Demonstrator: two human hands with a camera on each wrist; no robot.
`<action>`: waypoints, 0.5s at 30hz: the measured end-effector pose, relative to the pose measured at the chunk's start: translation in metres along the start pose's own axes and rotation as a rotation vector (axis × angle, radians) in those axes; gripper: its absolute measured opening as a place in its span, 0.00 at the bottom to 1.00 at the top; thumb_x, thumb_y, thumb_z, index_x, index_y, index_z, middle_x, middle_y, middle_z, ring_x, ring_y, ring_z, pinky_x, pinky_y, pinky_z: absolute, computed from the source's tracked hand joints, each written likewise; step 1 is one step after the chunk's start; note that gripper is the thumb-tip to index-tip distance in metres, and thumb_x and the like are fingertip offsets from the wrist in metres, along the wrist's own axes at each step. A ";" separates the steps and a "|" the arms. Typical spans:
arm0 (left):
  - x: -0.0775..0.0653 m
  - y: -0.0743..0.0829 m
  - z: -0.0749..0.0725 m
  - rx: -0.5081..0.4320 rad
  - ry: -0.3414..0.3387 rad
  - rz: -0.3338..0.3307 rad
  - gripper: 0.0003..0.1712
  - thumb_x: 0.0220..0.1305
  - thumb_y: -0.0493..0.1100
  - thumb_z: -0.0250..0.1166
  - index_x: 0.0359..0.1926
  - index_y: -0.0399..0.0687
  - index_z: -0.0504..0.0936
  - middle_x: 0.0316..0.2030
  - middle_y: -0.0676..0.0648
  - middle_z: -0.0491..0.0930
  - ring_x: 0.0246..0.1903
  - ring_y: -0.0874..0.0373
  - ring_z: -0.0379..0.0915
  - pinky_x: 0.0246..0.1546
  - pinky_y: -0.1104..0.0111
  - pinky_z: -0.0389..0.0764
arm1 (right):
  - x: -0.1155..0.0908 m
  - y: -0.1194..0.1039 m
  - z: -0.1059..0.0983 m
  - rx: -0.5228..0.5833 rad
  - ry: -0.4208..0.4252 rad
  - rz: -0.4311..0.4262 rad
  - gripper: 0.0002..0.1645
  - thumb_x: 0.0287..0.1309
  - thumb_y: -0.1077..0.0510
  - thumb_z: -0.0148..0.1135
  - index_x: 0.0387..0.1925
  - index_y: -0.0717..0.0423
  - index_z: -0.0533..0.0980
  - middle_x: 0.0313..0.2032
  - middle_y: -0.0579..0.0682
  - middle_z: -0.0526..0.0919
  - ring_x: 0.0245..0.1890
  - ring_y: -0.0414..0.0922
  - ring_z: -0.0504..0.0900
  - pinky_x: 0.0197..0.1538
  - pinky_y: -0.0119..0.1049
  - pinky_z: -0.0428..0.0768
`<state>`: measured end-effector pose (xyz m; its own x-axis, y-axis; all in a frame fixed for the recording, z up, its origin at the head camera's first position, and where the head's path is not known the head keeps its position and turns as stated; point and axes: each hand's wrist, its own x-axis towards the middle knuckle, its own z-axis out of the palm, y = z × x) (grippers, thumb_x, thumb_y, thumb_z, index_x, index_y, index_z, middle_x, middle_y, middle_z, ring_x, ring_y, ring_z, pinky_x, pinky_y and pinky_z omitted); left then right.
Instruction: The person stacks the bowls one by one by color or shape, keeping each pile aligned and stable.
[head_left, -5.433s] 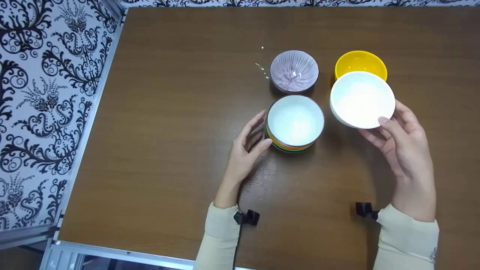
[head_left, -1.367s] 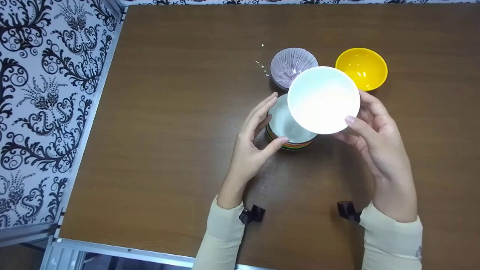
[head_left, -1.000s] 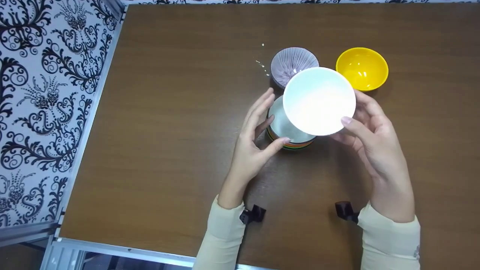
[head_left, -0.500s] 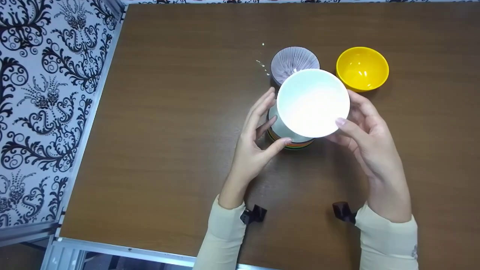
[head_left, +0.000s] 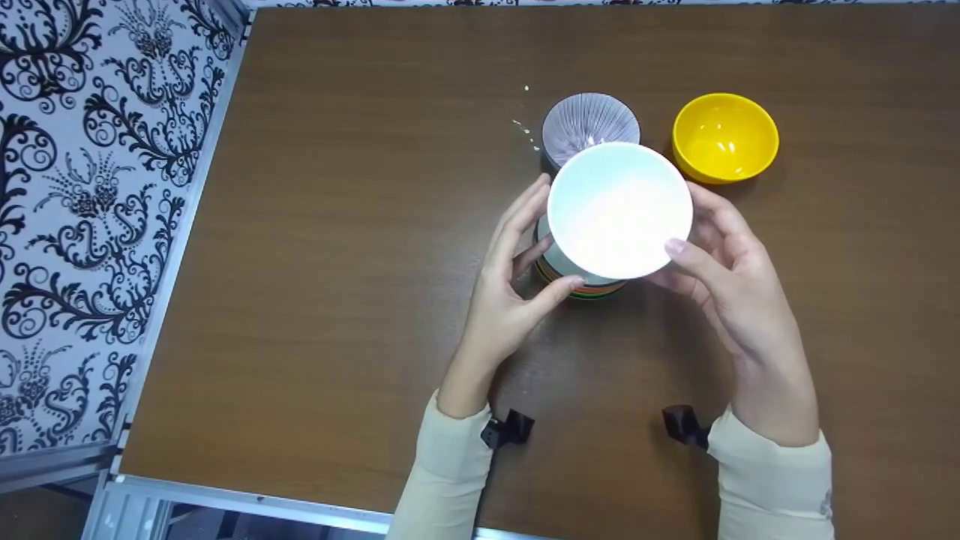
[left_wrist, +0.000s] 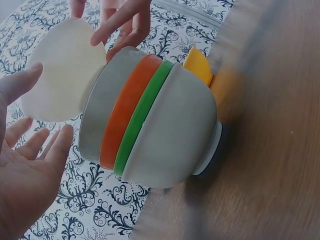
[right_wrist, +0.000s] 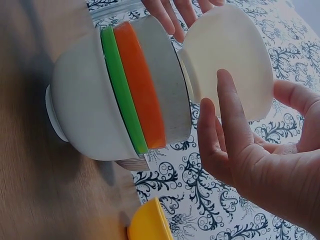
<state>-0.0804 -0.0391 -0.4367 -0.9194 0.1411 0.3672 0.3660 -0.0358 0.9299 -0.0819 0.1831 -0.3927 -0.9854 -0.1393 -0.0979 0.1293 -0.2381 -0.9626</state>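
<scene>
My right hand (head_left: 739, 307) grips a white bowl (head_left: 620, 210) at its right side, thumb on the rim and fingers beneath. This bowl hangs tilted over a stack of nested bowls (left_wrist: 175, 120), its lower edge close to the stack's top. Grey, orange, green and white layers show in the stack from top to bottom. My left hand (head_left: 499, 296) is spread at the left of the stack and the held bowl, thumb and fingers apart, gripping nothing. In the right wrist view, the right fingers (right_wrist: 232, 112) lie against the held bowl's outside.
Behind the stack stands a purple striped bowl (head_left: 589, 124), partly covered by the held bowl. A yellow bowl (head_left: 725, 139) stands at the back right. Small white specks (head_left: 526, 131) lie on the wooden table (head_left: 337, 262) left of the purple bowl. Patterned wallpaper (head_left: 97, 187) borders the table's left.
The right hand has carried the white bowl left from in front of the yellow bowl to over the stack. The left hand has shifted slightly up and spread wider.
</scene>
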 end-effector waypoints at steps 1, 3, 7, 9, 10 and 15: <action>0.000 0.000 0.000 -0.002 0.000 0.001 0.48 0.54 0.30 0.74 0.73 0.37 0.61 0.76 0.41 0.56 0.74 0.55 0.59 0.64 0.62 0.77 | 0.000 0.000 0.000 0.005 0.002 0.002 0.31 0.67 0.71 0.52 0.69 0.56 0.65 0.66 0.57 0.69 0.52 0.47 0.83 0.46 0.36 0.88; 0.000 0.000 0.000 -0.006 0.001 0.003 0.48 0.54 0.30 0.74 0.73 0.37 0.61 0.76 0.41 0.56 0.74 0.55 0.59 0.64 0.62 0.78 | 0.000 0.000 0.001 0.010 0.004 0.008 0.31 0.66 0.72 0.52 0.69 0.56 0.65 0.66 0.56 0.69 0.52 0.48 0.83 0.46 0.36 0.88; -0.001 0.000 0.000 -0.006 0.008 0.000 0.48 0.54 0.32 0.74 0.74 0.38 0.60 0.75 0.42 0.57 0.73 0.55 0.60 0.63 0.61 0.78 | -0.001 0.000 0.002 0.007 0.000 0.016 0.31 0.67 0.72 0.52 0.69 0.55 0.65 0.66 0.56 0.69 0.53 0.47 0.83 0.47 0.36 0.88; -0.001 0.001 -0.001 -0.010 0.013 -0.006 0.49 0.55 0.33 0.74 0.74 0.38 0.59 0.75 0.43 0.57 0.72 0.55 0.61 0.63 0.61 0.79 | -0.001 0.001 0.002 0.003 0.000 0.020 0.31 0.67 0.71 0.52 0.69 0.55 0.65 0.66 0.56 0.69 0.53 0.47 0.83 0.47 0.35 0.87; -0.001 0.001 -0.001 -0.012 0.016 -0.008 0.49 0.55 0.33 0.74 0.74 0.39 0.59 0.75 0.43 0.58 0.72 0.55 0.61 0.63 0.61 0.79 | -0.001 0.001 0.002 0.001 0.000 0.021 0.31 0.67 0.71 0.52 0.69 0.55 0.65 0.66 0.56 0.69 0.53 0.47 0.83 0.47 0.35 0.87; -0.001 0.002 -0.001 -0.026 0.025 0.000 0.50 0.55 0.32 0.74 0.74 0.37 0.57 0.74 0.41 0.58 0.71 0.51 0.62 0.62 0.60 0.80 | -0.001 0.001 0.003 -0.020 0.004 0.022 0.31 0.67 0.71 0.52 0.70 0.55 0.64 0.66 0.56 0.69 0.53 0.47 0.82 0.46 0.36 0.88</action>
<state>-0.0792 -0.0402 -0.4355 -0.9227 0.1165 0.3674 0.3625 -0.0610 0.9300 -0.0807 0.1803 -0.3929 -0.9828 -0.1400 -0.1201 0.1486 -0.2160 -0.9650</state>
